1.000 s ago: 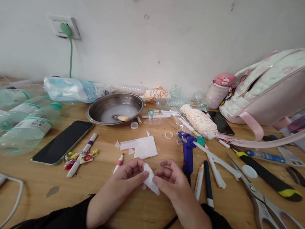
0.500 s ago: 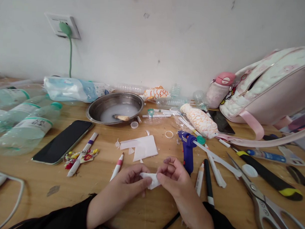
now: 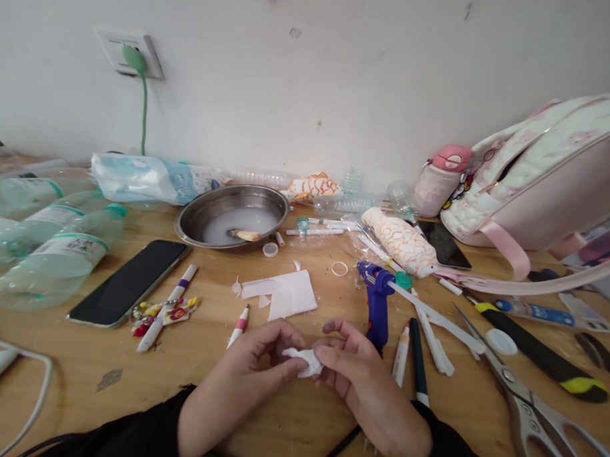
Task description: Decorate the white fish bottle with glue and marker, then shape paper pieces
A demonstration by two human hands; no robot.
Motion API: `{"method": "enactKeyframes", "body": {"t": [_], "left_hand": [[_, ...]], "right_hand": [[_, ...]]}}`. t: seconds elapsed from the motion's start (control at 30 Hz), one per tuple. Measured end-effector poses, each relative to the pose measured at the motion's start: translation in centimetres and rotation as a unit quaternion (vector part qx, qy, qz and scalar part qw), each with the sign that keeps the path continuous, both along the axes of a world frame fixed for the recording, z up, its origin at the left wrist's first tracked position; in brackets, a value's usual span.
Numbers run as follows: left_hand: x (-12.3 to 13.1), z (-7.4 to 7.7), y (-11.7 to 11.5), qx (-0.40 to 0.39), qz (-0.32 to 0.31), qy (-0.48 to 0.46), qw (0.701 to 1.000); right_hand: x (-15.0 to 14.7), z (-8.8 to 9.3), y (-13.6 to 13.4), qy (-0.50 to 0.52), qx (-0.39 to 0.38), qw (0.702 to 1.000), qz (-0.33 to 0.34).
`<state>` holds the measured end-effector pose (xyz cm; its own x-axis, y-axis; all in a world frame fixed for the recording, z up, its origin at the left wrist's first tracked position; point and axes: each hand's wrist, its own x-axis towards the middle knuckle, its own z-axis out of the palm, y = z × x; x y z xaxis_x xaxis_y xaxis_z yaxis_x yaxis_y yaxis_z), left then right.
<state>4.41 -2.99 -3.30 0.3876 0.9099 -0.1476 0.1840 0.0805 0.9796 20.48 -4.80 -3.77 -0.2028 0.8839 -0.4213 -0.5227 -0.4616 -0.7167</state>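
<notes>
A small crumpled piece of white paper (image 3: 307, 362) is pinched between both hands near the front of the wooden table. The left end of it is in my left hand (image 3: 260, 370), between thumb and fingers. My right hand (image 3: 357, 373) grips the right end with thumb and forefinger, its other fingers curled behind. Just beyond the hands lies a larger cut white sheet (image 3: 293, 295) with small scraps beside it. A blue glue gun (image 3: 377, 304) with a white stick stands close to my right hand. A red-and-white marker (image 3: 239, 325) lies beyond my left hand.
At the back are a metal bowl (image 3: 233, 216) of cloudy liquid and a patterned white bottle shape (image 3: 399, 242). Scissors (image 3: 510, 379) and a black-yellow cutter (image 3: 541, 350) lie right. On the left are a phone (image 3: 128, 282) and plastic bottles (image 3: 58, 266). A backpack (image 3: 541, 183) stands back right.
The small paper piece looks more crumpled and folded between my fingers. My hands have shifted slightly, and the whole view has moved a little.
</notes>
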Motion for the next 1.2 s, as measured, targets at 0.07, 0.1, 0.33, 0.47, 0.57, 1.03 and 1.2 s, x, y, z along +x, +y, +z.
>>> {"method": "enactKeyframes", "body": {"t": [0.07,0.1,0.33,0.47,0.57,1.03,1.2], "left_hand": [[-0.1,0.2,0.0,0.038,-0.001,0.010,0.999],[-0.1,0.4,0.0,0.059,-0.009,0.018,0.998],[0.0,0.8,0.1,0.064,-0.024,0.056,0.996],[0.2,0.6,0.0,-0.005,-0.001,0.019,1.000],[0.2,0.6,0.0,-0.025,0.004,0.012,1.000],[0.3,0.6,0.0,-0.070,0.002,-0.043,0.997],[0.2,0.4,-0.1,-0.044,-0.024,0.057,0.997]], "right_hand": [[0.1,0.0,0.1,0.016,-0.006,1.000,0.020],[0.1,0.0,0.1,0.021,-0.006,0.999,0.032],[-0.1,-0.1,-0.2,-0.004,0.006,0.999,0.049],[-0.2,-0.6,-0.1,-0.035,0.078,0.996,0.036],[-0.2,-0.9,0.1,-0.061,0.111,0.991,0.042],[-0.3,-1.2,0.4,-0.140,0.134,0.981,-0.001],[-0.6,-1.8,0.0,-0.172,0.159,0.972,-0.003]]}}
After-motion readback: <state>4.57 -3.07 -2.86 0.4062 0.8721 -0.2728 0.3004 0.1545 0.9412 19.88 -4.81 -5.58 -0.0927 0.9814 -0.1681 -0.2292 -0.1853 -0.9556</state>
